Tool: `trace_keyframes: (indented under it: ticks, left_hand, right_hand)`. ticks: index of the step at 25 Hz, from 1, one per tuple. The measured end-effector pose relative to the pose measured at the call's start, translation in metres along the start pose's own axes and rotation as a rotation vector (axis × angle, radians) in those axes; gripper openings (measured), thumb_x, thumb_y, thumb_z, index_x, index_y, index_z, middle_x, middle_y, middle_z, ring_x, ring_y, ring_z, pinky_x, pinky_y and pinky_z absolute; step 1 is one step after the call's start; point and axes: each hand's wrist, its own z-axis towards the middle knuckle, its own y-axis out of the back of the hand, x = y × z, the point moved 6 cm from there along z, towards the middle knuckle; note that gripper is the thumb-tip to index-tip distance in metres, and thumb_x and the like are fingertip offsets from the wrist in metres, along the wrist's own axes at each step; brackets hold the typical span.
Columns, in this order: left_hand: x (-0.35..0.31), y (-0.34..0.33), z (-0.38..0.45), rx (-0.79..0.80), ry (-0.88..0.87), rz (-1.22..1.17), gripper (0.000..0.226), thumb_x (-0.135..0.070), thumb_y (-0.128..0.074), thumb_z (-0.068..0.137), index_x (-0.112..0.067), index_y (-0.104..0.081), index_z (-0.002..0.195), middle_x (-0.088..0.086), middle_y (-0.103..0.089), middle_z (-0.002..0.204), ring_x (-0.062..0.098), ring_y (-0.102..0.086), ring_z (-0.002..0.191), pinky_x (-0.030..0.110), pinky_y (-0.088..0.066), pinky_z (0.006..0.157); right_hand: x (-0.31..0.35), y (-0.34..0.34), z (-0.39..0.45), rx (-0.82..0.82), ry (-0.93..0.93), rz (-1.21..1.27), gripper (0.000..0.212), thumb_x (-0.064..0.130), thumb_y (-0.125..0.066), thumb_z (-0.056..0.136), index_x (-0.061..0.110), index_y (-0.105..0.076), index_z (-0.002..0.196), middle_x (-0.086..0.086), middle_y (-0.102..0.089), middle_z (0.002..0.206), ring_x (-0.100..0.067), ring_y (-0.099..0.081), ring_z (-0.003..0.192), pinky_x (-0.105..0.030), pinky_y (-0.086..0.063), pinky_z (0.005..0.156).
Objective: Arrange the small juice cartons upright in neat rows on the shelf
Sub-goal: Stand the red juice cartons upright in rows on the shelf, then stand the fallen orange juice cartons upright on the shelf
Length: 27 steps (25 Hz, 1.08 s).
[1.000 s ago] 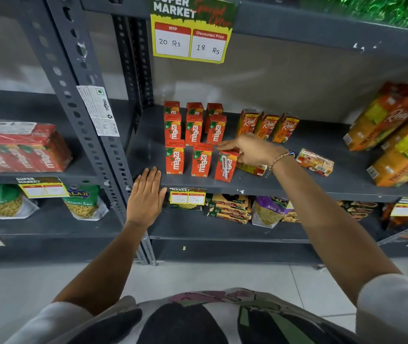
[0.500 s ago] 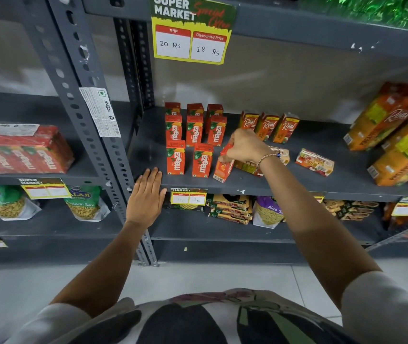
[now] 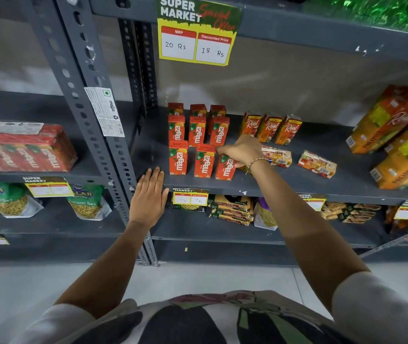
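While my right hand pinches the top of the front-right Maaza carton, tilted rightward, long axis near vertical, eight others stand in rows. Two cartons lie flat on the shelf, unsorted. My left hand rests open on the edge.

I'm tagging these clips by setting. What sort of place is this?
Most likely a small supermarket or grocery shop: a "Super Market" price tag showing MRP and discounted price, grey slotted steel shelving, and stocked small juice cartons and snack packets.
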Motion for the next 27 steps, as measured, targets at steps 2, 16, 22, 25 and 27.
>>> trace_keyframes:
  ticks: [2,16,22,25,27]
  left_hand:
    - [0.000,0.000,-0.002,-0.003,-0.010,0.004,0.055,-0.035,-0.023,0.101,0.000,-0.041,0.140,0.017,-0.042,0.147,0.033,-0.034,0.138,0.045,-0.025,0.115]
    - [-0.067,-0.016,-0.021,0.029,-0.264,-0.124,0.060,-0.035,-0.029,0.100,-0.001,-0.022,0.149,0.011,-0.018,0.158,0.023,-0.009,0.148,0.035,-0.005,0.120]
    - [-0.164,-0.043,-0.005,0.092,-0.479,-0.085,0.060,-0.038,-0.018,0.103,0.001,-0.024,0.148,0.013,-0.020,0.158,0.025,-0.013,0.147,0.039,-0.010,0.119]
    - [-0.206,-0.053,0.016,0.096,-0.451,-0.070,0.060,-0.038,-0.017,0.103,0.000,-0.026,0.148,0.014,-0.024,0.157,0.026,-0.015,0.147,0.040,-0.009,0.119]
    - [-0.231,-0.057,0.026,0.107,-0.393,-0.058,0.060,-0.038,-0.016,0.102,-0.001,-0.025,0.148,0.014,-0.025,0.156,0.027,-0.018,0.146,0.040,-0.008,0.119]
  right_hand:
    - [0.000,0.000,-0.002,0.001,0.002,0.009,0.040,0.052,-0.070,0.074,0.018,-0.053,0.064,-0.004,-0.070,0.080,-0.020,-0.072,0.074,-0.026,-0.055,0.065]
    - [-0.067,0.041,0.003,-0.179,-0.086,0.105,0.040,0.049,-0.052,0.085,0.012,-0.062,0.076,-0.007,-0.068,0.075,-0.027,-0.068,0.079,-0.035,-0.055,0.077]
    - [-0.166,0.082,0.008,-0.271,-0.206,0.309,0.032,0.032,-0.057,0.079,0.003,-0.070,0.078,-0.018,-0.073,0.080,-0.034,-0.070,0.079,-0.049,-0.058,0.075]
    - [-0.214,0.103,0.020,-0.270,-0.254,0.296,0.033,0.035,-0.055,0.072,0.009,-0.071,0.085,-0.015,-0.073,0.088,-0.035,-0.069,0.089,-0.046,-0.057,0.079]
    - [-0.234,0.122,0.024,-0.280,-0.242,0.236,0.028,0.027,-0.055,0.076,0.011,-0.073,0.091,-0.013,-0.073,0.095,-0.034,-0.066,0.095,-0.040,-0.054,0.081]
